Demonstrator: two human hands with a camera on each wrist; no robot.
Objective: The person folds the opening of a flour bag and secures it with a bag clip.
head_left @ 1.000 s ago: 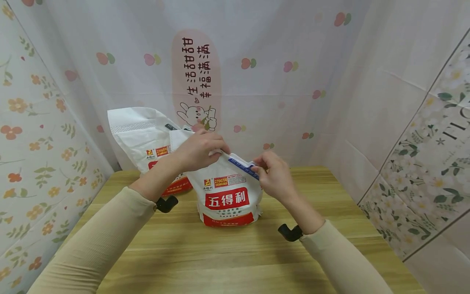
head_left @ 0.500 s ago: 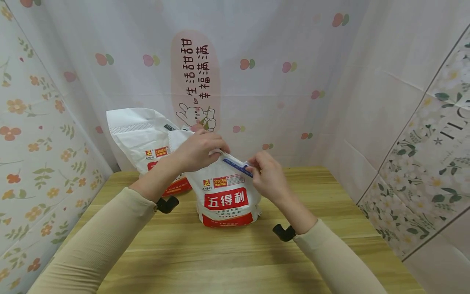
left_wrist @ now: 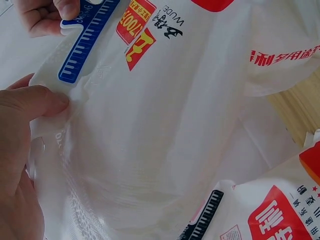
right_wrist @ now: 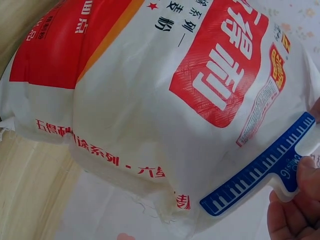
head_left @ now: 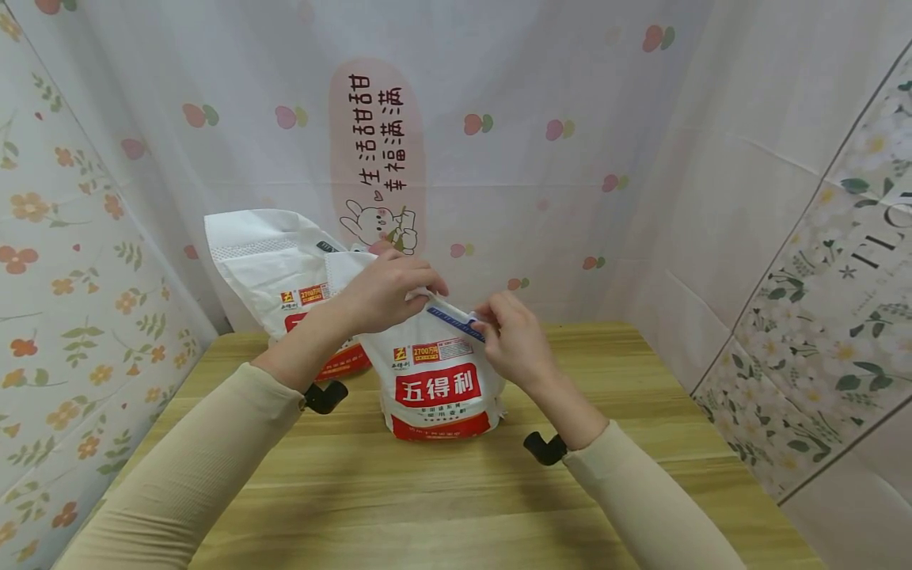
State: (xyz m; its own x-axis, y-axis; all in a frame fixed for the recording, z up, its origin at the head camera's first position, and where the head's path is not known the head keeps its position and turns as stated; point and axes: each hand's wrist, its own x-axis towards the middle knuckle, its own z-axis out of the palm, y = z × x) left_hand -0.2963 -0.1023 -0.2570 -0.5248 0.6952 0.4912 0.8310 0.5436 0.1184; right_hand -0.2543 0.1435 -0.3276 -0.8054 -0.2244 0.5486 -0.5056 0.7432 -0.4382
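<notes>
A white flour bag (head_left: 438,360) with red labels stands on the wooden table, its top folded into a slanting edge. Along that edge sits a white bag sealing clip (head_left: 450,321) with a blue, ruler-marked strip. My right hand (head_left: 516,336) pinches the clip near its raised tab, thumb and fingers plain in the right wrist view. My left hand (head_left: 392,291) pinches the bag's top edge just left of the clip; the left wrist view puts the thumb (left_wrist: 47,100) on the plastic close to the strip's end. Part of the bag's upper left lies behind the left hand.
Behind and left stands a second flour bag (head_left: 267,269), partly hidden by the left forearm. It has a similar clip with a black strip (left_wrist: 205,215). Patterned curtains (head_left: 513,158) hang behind the wooden table (head_left: 427,507) and on both sides.
The right hand and the blue-striped clip have moved left along the bag's top edge, closer to the left hand. The left hand and the rear bag look almost unmoved.
</notes>
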